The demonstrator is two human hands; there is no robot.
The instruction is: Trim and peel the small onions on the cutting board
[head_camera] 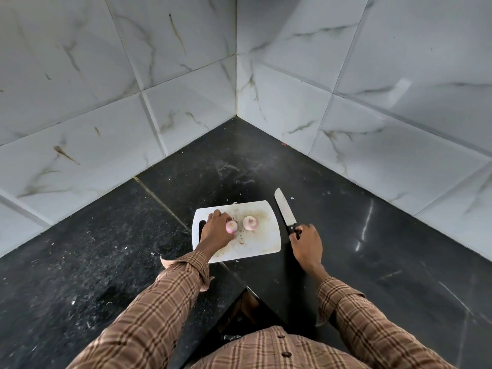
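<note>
A white cutting board [262,242] with a handle slot lies on the black counter. Two small pinkish onions rest on it. My left hand [216,230] grips the left onion [232,226] at the board's left side. The second onion [250,222] sits free just to the right of it. My right hand [306,242] is closed around the black handle of a knife [285,209], whose blade lies flat on the counter along the board's right edge, pointing away from me.
The black stone counter [359,235] runs into a corner of white marble-look tiled walls [186,75]. Small peel scraps and crumbs dot the counter and board. The counter's inner edge [245,288] lies close below my arms.
</note>
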